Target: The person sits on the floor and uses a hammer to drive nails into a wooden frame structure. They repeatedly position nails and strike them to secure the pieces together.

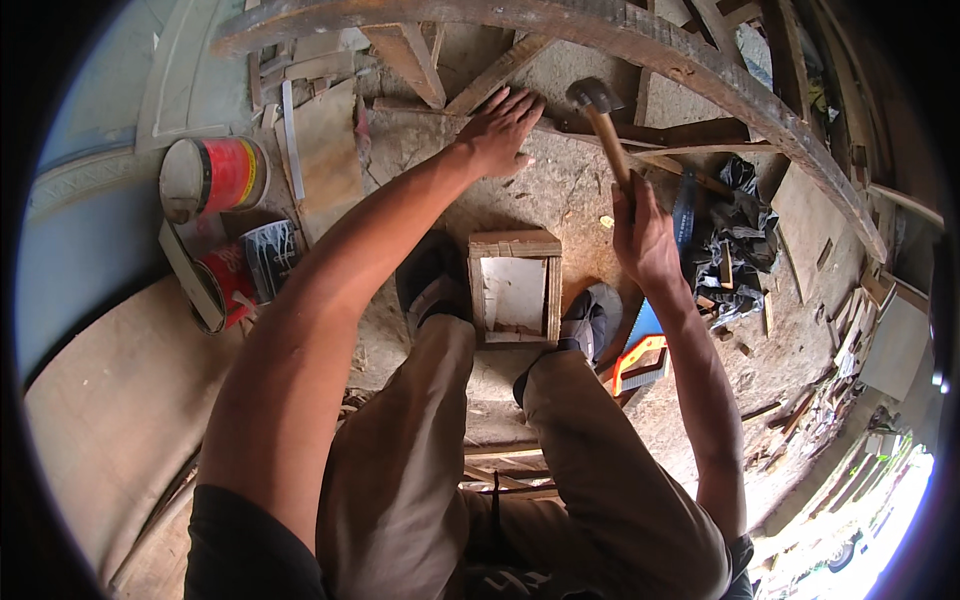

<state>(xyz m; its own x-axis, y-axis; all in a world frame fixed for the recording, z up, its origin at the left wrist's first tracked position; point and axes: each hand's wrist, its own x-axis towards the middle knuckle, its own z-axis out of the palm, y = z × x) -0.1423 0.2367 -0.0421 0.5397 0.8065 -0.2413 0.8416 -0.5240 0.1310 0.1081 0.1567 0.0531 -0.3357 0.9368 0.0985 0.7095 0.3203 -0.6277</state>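
Observation:
A hammer (612,145) with a wooden handle and a dark metal head is gripped in my right hand (645,235). Its head points away from me, beside a wooden crosspiece (690,134). My left hand (500,130) reaches far forward, palm down with the fingers stretched out. It lies at the low cross strip near slanting wooden braces (500,72); whether it presses on the strip or the floor I cannot tell. Between my shoes stands a small rectangular wooden box (515,243) with a pale inside. Neither hand touches it.
A curved wooden beam (660,50) arches across the far side. A handsaw (642,362) with an orange handle lies by my right foot, near crumpled black plastic (738,245). Paint cans (225,175) stand at left. Wood scraps (850,330) litter the right.

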